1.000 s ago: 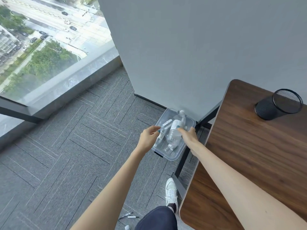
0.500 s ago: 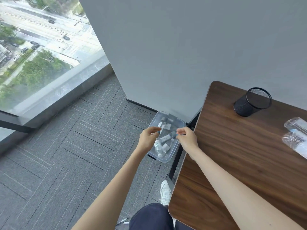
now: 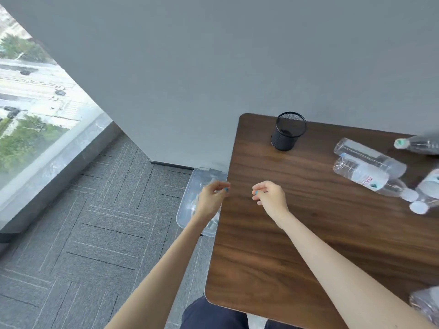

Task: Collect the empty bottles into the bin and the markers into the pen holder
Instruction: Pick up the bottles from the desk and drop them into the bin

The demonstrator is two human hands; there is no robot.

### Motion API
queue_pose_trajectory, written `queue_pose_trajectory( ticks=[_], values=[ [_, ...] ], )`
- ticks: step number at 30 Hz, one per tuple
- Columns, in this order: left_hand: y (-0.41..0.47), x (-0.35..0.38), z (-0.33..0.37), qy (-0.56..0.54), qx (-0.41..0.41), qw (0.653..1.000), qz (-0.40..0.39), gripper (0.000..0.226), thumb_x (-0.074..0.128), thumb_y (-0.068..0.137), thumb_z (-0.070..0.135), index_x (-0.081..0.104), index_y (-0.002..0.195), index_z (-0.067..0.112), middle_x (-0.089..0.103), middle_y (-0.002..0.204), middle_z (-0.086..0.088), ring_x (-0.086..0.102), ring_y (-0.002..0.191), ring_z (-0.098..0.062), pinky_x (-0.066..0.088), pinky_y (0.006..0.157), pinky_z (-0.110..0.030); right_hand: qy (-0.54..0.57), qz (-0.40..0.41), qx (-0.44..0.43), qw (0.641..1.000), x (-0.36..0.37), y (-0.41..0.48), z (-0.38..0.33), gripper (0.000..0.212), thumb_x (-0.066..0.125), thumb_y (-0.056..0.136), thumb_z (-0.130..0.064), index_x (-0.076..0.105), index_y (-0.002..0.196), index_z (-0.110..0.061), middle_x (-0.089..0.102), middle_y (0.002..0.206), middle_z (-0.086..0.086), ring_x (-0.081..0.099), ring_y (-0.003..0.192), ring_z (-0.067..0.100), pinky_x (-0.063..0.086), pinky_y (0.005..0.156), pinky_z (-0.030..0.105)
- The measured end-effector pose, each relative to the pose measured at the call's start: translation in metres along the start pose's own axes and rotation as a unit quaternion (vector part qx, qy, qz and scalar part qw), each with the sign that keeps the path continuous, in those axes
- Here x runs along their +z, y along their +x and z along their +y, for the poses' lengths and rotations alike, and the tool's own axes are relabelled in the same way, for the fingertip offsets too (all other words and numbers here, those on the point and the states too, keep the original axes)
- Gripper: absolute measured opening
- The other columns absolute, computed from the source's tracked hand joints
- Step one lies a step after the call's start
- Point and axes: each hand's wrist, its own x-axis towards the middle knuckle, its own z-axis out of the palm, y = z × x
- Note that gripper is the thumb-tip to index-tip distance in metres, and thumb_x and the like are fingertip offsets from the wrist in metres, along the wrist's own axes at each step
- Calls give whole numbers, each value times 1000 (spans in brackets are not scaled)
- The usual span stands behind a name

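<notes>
Though they curl loosely, the fingers of left hand (image 3: 210, 201) and right hand (image 3: 270, 198) hold nothing.

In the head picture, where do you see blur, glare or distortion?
Head view: daylight washes out the window; head view: the bottle at the right edge is smeared by motion, left hand and right hand slightly soft; head view: the wide lens bows the table edges.
</notes>
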Motion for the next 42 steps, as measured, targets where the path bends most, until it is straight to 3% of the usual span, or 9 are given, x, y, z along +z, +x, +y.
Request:
queue_pose_trajectory(
  ticks=[6,10,14,19,22,26,31,39,42],
  values=[
    [-4,89,40,35,30,999,-22,21,58,87,9,70,97,22,71,98,3,63,86,-11,47,75,-22,5,42,-11,999,-98,7,25,26,45,84,3,67,88,-10,71,89,9,67,68,13,55,74,38],
    [-15,158,65,37,46,998,-34,22,57,87,9,71,100,19,72,100,2,67,97,-14,52,88,-27,-14,59,-19,998,-172,18,42,26,44,87,1,67,90,-11,70,88,5,67,69,11,56,77,35],
    [-21,229,91,66,68,995,-42,24,55,88,6,70,104,15,71,103,1,66,100,-13,50,84,-21,-43,62,-36,997,-246,33,61,24,44,90,-1,66,90,-13,69,90,4,67,71,12,57,76,38],
    [-20,303,127,143,127,981,-36,39,47,83,-4,66,112,15,67,111,3,61,105,-12,48,89,-24,-65,92,-53,992,-328,59,75,24,48,90,-2,66,87,-18,69,85,-1,67,67,11,58,75,41],
    [-13,336,141,269,212,939,-22,54,45,77,-8,59,122,19,59,119,1,51,112,-20,45,91,-33,-70,100,-66,990,-363,70,77,25,51,90,-2,64,82,-21,69,84,1,65,65,12,58,71,39],
    [2,363,149,461,298,834,-60,77,55,71,-4,39,140,25,39,145,2,30,136,-21,23,112,-37,-75,103,-74,989,-390,84,79,23,49,90,-2,63,84,-19,69,84,1,66,70,18,55,66,34],
    [22,375,137,593,307,741,-68,79,65,70,7,35,140,26,40,136,0,36,130,-23,16,116,-37,-87,93,-80,989,-397,100,85,21,50,89,-5,63,87,-20,67,88,-1,65,79,18,53,70,34],
    [28,368,122,606,287,740,-58,67,71,75,14,40,132,27,43,128,0,45,118,-22,21,112,-45,-149,99,-138,974,-394,125,76,12,56,90,-12,60,100,-19,62,100,-4,57,85,9,46,70,24],
    [26,351,122,595,283,751,-42,64,67,72,8,43,129,26,46,124,0,46,114,-23,25,111,-48,-188,74,-158,966,-386,134,71,25,64,89,-22,56,113,-17,57,116,-1,55,105,14,48,81,29]
  ],
)
